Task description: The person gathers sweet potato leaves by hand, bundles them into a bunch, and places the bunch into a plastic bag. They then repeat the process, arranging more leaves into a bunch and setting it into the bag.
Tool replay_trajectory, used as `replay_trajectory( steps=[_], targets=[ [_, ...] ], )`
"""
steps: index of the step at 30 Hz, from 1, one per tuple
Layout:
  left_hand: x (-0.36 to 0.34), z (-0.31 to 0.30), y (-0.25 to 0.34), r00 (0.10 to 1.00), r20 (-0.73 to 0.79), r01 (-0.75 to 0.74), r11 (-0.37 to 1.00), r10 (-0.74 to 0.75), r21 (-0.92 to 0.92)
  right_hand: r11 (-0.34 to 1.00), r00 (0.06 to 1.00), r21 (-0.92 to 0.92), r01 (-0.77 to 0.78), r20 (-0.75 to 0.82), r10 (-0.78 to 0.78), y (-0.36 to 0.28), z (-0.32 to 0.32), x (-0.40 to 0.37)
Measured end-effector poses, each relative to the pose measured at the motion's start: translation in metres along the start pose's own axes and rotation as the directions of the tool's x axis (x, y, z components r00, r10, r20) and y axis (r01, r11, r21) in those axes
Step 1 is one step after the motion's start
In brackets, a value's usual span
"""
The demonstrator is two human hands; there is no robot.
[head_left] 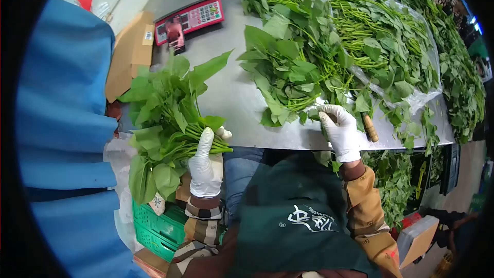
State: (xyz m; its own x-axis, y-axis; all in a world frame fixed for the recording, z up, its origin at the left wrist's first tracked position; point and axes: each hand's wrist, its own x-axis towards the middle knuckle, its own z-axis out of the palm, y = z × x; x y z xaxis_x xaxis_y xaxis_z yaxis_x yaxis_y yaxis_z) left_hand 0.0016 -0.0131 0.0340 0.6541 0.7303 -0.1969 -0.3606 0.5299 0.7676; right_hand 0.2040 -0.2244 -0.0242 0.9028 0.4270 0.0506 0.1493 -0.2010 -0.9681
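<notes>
My left hand point(207, 167), in a white glove, is wrapped round the stems of a bunch of leafy greens point(164, 118) at the table's front edge, leaves spreading up and to the left. My right hand point(340, 129), also gloved, has thumb and fingertips pressed together at the near edge of a pile of loose greens point(296, 67); whatever small piece it pinches is too small to make out. Just right of that hand lies a wooden handle point(369, 127) on the metal table point(236, 92).
A red scale point(198, 15) stands at the back left. More stems lie on clear plastic point(417, 98) at the right. Blue cloth point(67, 98) hangs at the far left, beside cardboard point(131, 54). Green crates point(154, 231) sit below. Part of another person shows at the far right.
</notes>
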Motion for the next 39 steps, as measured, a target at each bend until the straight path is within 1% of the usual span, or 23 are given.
replay_trajectory(
  steps=[1, 2, 3, 5, 7, 9, 11, 14, 16, 18, 19, 20, 21, 23, 24, 27, 28, 29, 31, 34, 37, 38, 39],
  targets=[
    [0.003, -0.003, 0.005, 0.999, 0.014, -0.029, 1.000, 0.029, -0.006, 0.992, 0.997, -0.099, 0.077, 0.016, -0.076, 0.002, 0.006, 0.003],
    [0.003, -0.007, 0.004, 1.000, -0.007, 0.012, 1.000, -0.012, -0.018, 0.989, 0.989, 0.005, 0.149, 0.019, -0.149, 0.007, 0.017, 0.003],
    [0.001, -0.009, 0.000, 0.998, -0.029, 0.052, 0.998, -0.053, -0.033, 0.996, 0.992, 0.084, 0.040, 0.115, -0.049, -0.015, 0.025, 0.000],
    [-0.009, -0.002, -0.009, 0.982, -0.007, 0.190, 0.981, -0.190, 0.034, 0.992, 0.952, 0.036, 0.123, 0.278, -0.128, -0.044, 0.040, -0.008],
    [-0.020, 0.013, -0.024, 0.958, 0.023, 0.286, 0.958, -0.285, -0.010, 0.977, 0.880, 0.106, 0.186, 0.423, -0.213, -0.064, 0.052, -0.020],
    [-0.027, 0.025, -0.039, 0.956, -0.014, 0.293, 0.954, -0.292, 0.064, 0.983, 0.853, 0.186, 0.003, 0.512, -0.099, -0.094, 0.056, -0.030],
    [-0.029, 0.022, -0.057, 0.976, 0.040, 0.203, 0.962, -0.214, 0.184, 0.895, 0.860, 0.385, -0.225, 0.510, -0.003, -0.074, 0.063, -0.037],
    [-0.029, 0.018, -0.059, 0.944, 0.116, 0.274, 0.930, -0.308, 0.243, 0.868, 0.827, 0.308, -0.390, 0.531, 0.184, -0.079, 0.055, -0.036],
    [-0.027, 0.015, -0.060, 0.926, 0.112, 0.325, 0.913, -0.360, 0.246, 0.944, 0.883, 0.272, -0.184, 0.468, 0.037, -0.078, 0.053, -0.036],
    [-0.025, 0.029, -0.056, 0.951, -0.010, 0.308, 0.943, -0.309, 0.124, 0.977, 0.904, 0.209, 0.049, 0.406, -0.132, -0.076, 0.054, -0.035],
    [-0.024, 0.035, -0.054, 0.955, -0.074, 0.292, 0.954, -0.287, 0.063, 0.971, 0.897, 0.163, 0.172, 0.381, -0.223, -0.075, 0.055, -0.034],
    [-0.020, 0.028, -0.060, 0.940, -0.112, 0.321, 0.946, -0.324, -0.037, 0.950, 0.879, 0.113, 0.292, 0.360, -0.313, -0.074, 0.055, -0.034],
    [-0.018, 0.025, -0.059, 0.936, -0.110, 0.326, 0.942, -0.333, -0.076, 0.911, 0.848, 0.059, 0.407, 0.346, -0.401, -0.073, 0.055, -0.033],
    [-0.012, 0.017, -0.049, 0.931, -0.109, 0.331, 0.931, -0.349, -0.154, 0.946, 0.818, 0.095, 0.310, 0.482, -0.316, -0.067, 0.049, -0.034],
    [-0.007, 0.015, -0.045, 0.939, -0.150, 0.289, 0.947, -0.308, -0.140, 0.960, 0.792, 0.107, 0.258, 0.546, -0.274, -0.064, 0.044, -0.033],
    [-0.001, -0.001, -0.036, 0.968, -0.191, 0.142, 0.984, -0.161, -0.111, 0.965, 0.833, -0.076, 0.251, 0.524, -0.175, -0.067, 0.020, -0.017],
    [0.002, -0.007, -0.034, 0.984, -0.144, 0.092, 0.989, -0.109, -0.115, 0.968, 0.893, -0.183, 0.175, 0.444, -0.078, -0.052, 0.015, -0.011],
    [0.002, -0.009, -0.030, 0.981, -0.161, 0.089, 0.989, -0.109, -0.122, 0.905, 0.917, -0.309, 0.292, 0.361, -0.172, -0.044, 0.010, -0.001],
    [0.003, -0.016, -0.029, 0.985, -0.151, 0.073, 0.991, -0.089, -0.110, 0.740, 0.904, -0.519, 0.427, 0.256, -0.343, -0.024, 0.004, 0.017],
    [0.004, -0.020, -0.031, 0.982, -0.135, 0.112, 0.982, -0.134, -0.154, 0.557, 0.855, -0.674, 0.485, 0.232, -0.464, -0.003, 0.007, 0.036],
    [0.003, -0.016, -0.033, 0.980, -0.126, 0.137, 0.979, -0.156, -0.150, 0.475, 0.883, -0.779, 0.409, 0.207, -0.421, 0.017, 0.014, 0.044],
    [0.001, -0.012, -0.032, 0.978, -0.130, 0.139, 0.976, -0.162, -0.166, 0.485, 0.894, -0.772, 0.411, 0.238, -0.380, 0.018, 0.011, 0.046],
    [0.001, -0.011, -0.032, 0.978, -0.128, 0.142, 0.974, -0.166, -0.174, 0.480, 0.883, -0.764, 0.431, 0.245, -0.401, 0.016, 0.011, 0.046]
  ],
)
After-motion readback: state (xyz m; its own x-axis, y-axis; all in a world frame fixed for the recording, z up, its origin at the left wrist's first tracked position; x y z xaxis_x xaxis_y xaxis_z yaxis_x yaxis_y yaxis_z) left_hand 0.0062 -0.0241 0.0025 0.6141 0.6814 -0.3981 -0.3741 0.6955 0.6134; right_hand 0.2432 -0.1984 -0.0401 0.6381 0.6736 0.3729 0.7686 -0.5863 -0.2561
